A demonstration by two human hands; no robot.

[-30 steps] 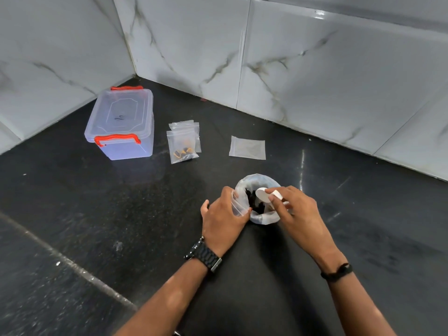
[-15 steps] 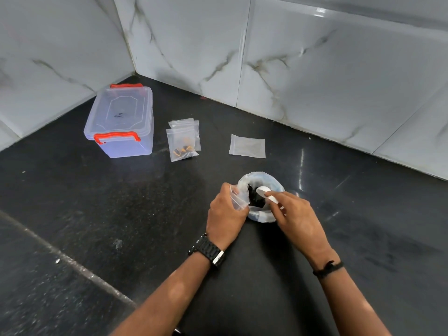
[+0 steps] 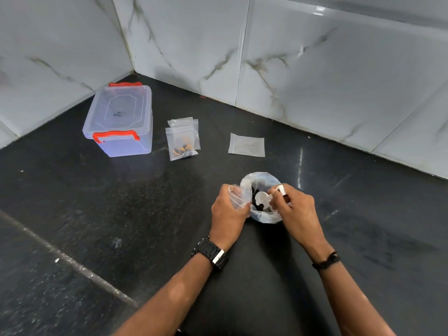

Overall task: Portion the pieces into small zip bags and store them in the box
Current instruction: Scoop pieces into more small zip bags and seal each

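A black, speckled stone desk (image 3: 72,202) runs into a corner of white marbled wall tiles. Near that corner stands a clear plastic box (image 3: 120,122) with red handles, lid on. Just beside it to the right lie small zip bags (image 3: 182,138), overlapping, one holding orange-and-dark pieces. Further right an empty flat zip bag (image 3: 246,145) lies alone. Nearer, a larger open plastic bag (image 3: 263,198) of dark pieces sits on the desk.

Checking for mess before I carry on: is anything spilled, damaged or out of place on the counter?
Nothing stands out. The box is lidded, the filled bags lie beside it, no pieces are loose.
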